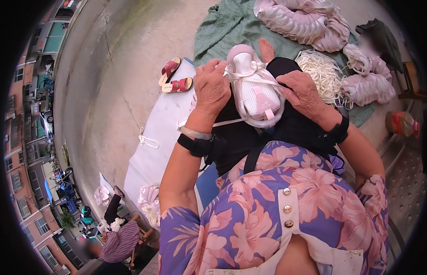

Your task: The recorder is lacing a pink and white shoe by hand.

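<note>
A pink and white shoe upper (256, 91) of mesh rests over my black-trousered lap, its pink pull tab toward me. Cream shoelace (259, 79) crosses its front and runs out to both sides. At the upper's left edge, my left hand (212, 86) has its fingers curled in a pinch on the lace. My right hand (304, 91) pinches the lace at the right edge, thumb and forefinger together. One loose lace length stretches from below my left wrist to the upper. The fingertips of my left hand are partly hidden.
A heap of cream laces (318, 75) lies to the right on green cloth (222, 32). Bundled pink uppers (300, 23) lie beyond. Red sandals (177, 82) sit by a white sheet (151, 133) at left. A plastic bottle (401, 123) stands right. Another person (119, 240) sits lower left.
</note>
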Demonstrator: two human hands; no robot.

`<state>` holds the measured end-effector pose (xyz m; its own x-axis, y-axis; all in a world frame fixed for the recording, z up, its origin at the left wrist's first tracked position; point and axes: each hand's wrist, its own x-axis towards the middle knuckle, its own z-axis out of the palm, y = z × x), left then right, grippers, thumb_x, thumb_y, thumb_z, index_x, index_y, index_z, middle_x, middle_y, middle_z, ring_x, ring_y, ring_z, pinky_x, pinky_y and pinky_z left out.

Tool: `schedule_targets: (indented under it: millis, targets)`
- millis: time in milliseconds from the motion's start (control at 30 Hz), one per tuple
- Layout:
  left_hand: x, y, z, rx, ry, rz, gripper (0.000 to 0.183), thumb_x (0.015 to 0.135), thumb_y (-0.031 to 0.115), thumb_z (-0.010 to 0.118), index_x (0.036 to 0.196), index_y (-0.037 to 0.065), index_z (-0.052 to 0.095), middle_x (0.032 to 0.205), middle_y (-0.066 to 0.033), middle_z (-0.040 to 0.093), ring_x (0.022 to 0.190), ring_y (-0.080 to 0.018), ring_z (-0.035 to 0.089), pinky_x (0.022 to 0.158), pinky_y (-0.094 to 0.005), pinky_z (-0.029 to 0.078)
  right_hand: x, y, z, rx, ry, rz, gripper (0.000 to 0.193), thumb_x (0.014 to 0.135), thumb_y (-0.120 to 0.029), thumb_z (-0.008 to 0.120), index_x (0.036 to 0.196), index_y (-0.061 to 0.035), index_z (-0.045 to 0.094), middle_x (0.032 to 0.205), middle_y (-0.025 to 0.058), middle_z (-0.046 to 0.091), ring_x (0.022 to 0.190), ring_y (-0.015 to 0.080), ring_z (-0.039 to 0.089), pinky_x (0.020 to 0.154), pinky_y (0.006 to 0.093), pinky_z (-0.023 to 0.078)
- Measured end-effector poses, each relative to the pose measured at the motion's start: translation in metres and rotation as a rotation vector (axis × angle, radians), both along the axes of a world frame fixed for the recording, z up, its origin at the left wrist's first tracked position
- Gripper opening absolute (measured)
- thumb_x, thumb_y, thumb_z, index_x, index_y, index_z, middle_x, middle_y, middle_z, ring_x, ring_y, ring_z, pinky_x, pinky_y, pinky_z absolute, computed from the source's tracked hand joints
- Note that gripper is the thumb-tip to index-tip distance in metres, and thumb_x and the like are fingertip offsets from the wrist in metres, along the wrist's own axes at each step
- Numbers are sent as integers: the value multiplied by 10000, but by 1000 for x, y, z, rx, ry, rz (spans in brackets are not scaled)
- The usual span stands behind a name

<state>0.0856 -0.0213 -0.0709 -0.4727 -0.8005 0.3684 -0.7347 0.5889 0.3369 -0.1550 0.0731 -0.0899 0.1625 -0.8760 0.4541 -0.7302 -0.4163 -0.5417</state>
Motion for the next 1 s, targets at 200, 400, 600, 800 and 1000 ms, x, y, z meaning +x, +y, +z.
schedule_targets:
  millis: [200,400,600,800,1000]
  targets:
    - [15,-19,-15,161,-140,-15,253,788,139,568,1026,61,608,1063,-113,603,969,-329,535,821,-416,422,5,-4,1,71,9,-9,111,805,-147,587,900,-89,589,778,31,560,753,215,528,698,339,355]
    - [27,-31,-21,485,-52,4,169,826,174,569,925,53,634,954,-80,642,909,-278,567,774,-353,435,6,-6,2,81,6,0,91,806,-149,588,880,-95,589,756,29,546,743,213,523,701,338,351]
    - [24,-30,9,1250,948,-33,274,870,206,561,999,-25,629,940,-58,631,815,-128,564,768,-270,430,4,-7,5,132,-53,0,64,795,-148,599,824,-91,589,715,46,548,710,232,533,684,340,363]
    - [14,-21,22,1319,954,-149,391,929,335,461,955,-17,632,1089,-142,593,956,-196,549,900,-322,375,-2,7,28,468,-354,66,83,811,-107,580,765,-38,572,648,39,521,612,153,499,568,273,371]
    - [0,-15,13,1215,693,31,484,893,497,474,953,48,645,965,-47,601,885,-121,478,809,-278,347,-47,49,76,983,-573,183,157,853,-115,545,733,-17,518,633,-62,414,611,29,370,525,199,312]
